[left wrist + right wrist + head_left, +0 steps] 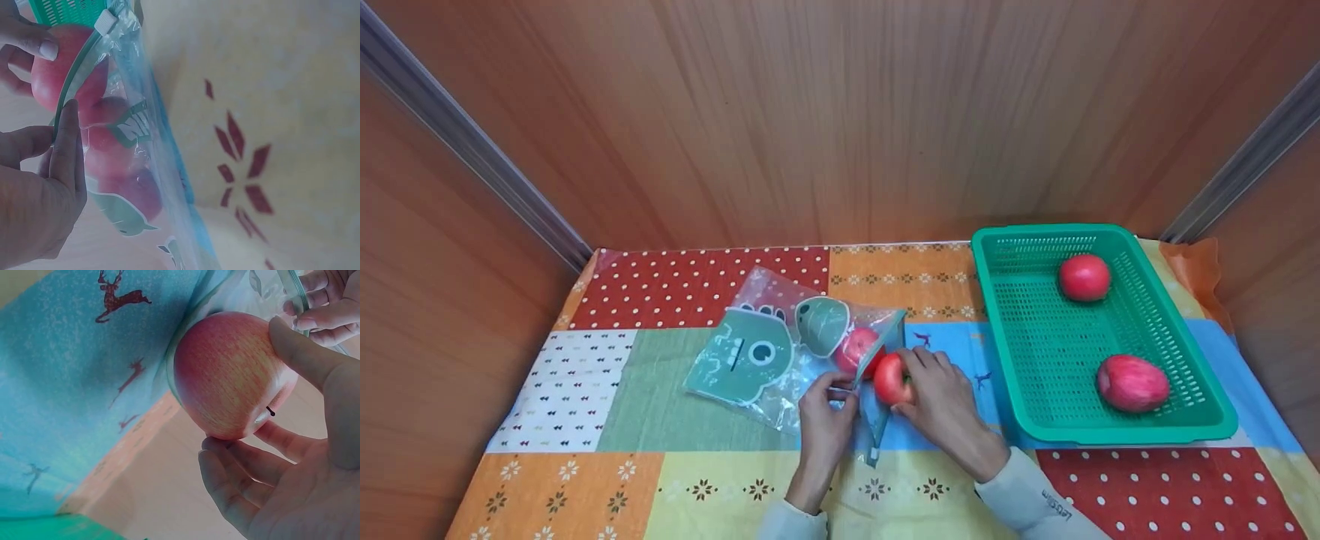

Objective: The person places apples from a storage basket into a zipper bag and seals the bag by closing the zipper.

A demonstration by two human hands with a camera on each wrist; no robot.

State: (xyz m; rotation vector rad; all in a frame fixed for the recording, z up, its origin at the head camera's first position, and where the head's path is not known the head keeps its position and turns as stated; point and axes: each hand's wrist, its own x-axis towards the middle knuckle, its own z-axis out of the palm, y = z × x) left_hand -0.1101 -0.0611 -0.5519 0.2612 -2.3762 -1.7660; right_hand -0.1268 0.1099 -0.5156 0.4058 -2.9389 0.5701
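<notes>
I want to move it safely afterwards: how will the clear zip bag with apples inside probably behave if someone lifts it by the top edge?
The zip bag looks like thin, wrinkled film, so it would probably sag rather than keep shape. One apple already lies inside, so the weight would likely swing low. Its mouth, pinched by the left hand, is open, so fruit might roll out.

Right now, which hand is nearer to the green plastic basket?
Right. The right hand, gripping a red apple at the bag's mouth, sits just left of the green plastic basket. The left hand, pinching the clear zip bag, lies farther left.
</notes>
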